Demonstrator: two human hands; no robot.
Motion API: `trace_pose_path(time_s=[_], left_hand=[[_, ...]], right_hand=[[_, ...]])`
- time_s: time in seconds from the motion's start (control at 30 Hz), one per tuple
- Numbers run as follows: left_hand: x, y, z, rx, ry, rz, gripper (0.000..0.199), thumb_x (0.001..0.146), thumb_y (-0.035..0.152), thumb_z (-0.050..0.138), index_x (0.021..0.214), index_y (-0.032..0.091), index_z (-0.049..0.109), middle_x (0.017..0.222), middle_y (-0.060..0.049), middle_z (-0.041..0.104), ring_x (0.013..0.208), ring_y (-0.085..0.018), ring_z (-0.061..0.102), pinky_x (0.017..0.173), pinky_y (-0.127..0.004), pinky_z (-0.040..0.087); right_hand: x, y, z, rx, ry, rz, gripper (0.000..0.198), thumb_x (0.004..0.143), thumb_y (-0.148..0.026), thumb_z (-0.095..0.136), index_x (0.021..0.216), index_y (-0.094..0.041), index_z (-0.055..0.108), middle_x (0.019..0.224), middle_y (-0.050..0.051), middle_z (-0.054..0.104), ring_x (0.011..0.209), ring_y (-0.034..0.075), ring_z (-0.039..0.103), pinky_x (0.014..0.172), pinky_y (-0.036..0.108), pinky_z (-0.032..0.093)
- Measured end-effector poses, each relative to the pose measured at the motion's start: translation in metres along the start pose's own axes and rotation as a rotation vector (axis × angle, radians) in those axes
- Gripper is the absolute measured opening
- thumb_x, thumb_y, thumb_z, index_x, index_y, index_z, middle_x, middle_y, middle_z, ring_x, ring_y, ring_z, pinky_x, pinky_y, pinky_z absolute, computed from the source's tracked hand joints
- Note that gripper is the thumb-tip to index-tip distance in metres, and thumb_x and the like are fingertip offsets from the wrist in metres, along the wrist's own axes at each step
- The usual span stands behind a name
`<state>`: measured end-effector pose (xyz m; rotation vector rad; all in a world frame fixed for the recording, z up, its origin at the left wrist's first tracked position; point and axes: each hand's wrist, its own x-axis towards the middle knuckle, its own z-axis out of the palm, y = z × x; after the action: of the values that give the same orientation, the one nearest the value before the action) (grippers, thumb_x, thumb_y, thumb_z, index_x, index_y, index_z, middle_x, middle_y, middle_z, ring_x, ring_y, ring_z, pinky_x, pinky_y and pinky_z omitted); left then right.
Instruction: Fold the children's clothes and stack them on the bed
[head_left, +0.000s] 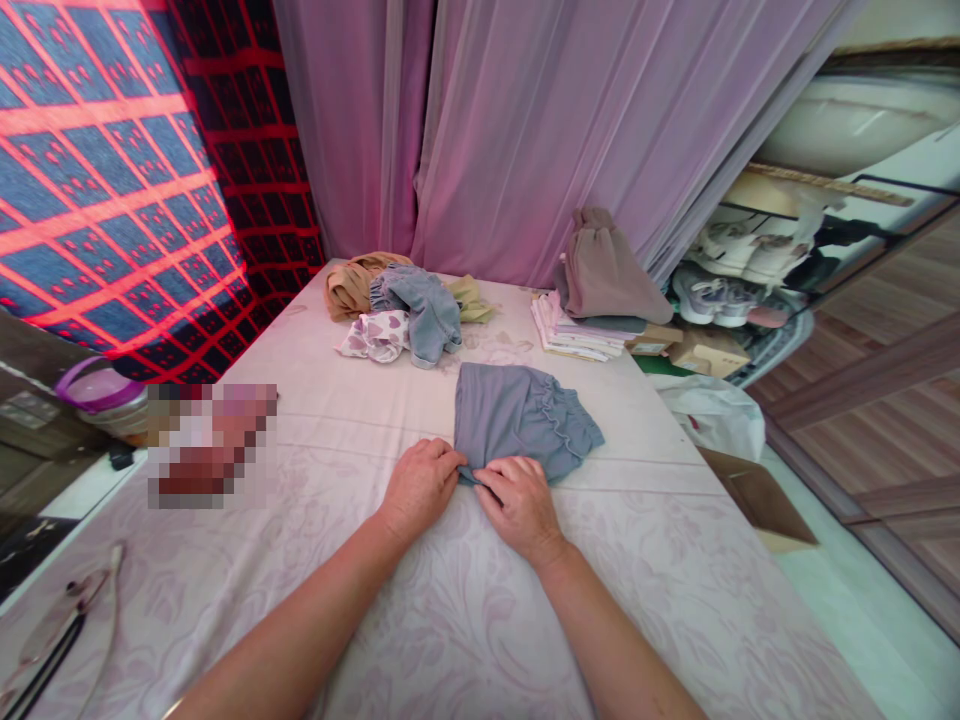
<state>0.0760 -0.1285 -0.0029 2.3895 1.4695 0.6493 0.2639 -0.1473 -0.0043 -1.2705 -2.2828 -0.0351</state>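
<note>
A pair of grey-blue shorts (499,405) lies folded flat on the patterned tablecloth (480,610), its gathered elastic waistband toward the right. My left hand (424,487) pinches the near left corner of the shorts with closed fingers. Just to its right, my right hand (523,505) has its fingers closed on the near edge of the same garment. The fingertips of both hands almost meet there, and the cloth between them is slightly bunched.
Crumpled clothes (420,305) lie in a heap at the back left. A stack of folded clothes (581,325) with brown trousers (611,270) on top sits back right. Glasses (71,610) and a cable (112,600) lie front left. Shoes (716,300) fill a rack at right.
</note>
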Motion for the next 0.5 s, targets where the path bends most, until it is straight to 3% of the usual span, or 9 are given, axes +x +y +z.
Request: trace_pose_path(time_s=[0.23,0.5], left_hand=[[0.001,-0.009,-0.01,-0.078,-0.081,0.086,0.036,0.081,0.011,0.052,0.109,0.024,0.069,0.1,-0.006,0.064,0.095,-0.021,0.057,0.088,-0.036,0.045],[0.006,-0.014,-0.005,-0.119,-0.04,0.062,0.021,0.09,0.027,0.054,0.101,0.024,0.071,0.097,-0.005,0.068,0.092,-0.02,0.059,0.084,-0.034,0.045]], right_hand=[[-0.001,0.0,-0.001,-0.003,-0.051,0.05,0.022,0.084,-0.026,0.062,0.105,-0.024,0.066,0.094,0.004,0.067,0.092,0.02,0.056,0.083,0.036,0.038],[0.014,-0.009,0.004,-0.118,-0.067,0.005,0.019,0.085,-0.033,0.064,0.101,-0.023,0.064,0.093,0.005,0.067,0.09,0.022,0.055,0.081,0.037,0.034]])
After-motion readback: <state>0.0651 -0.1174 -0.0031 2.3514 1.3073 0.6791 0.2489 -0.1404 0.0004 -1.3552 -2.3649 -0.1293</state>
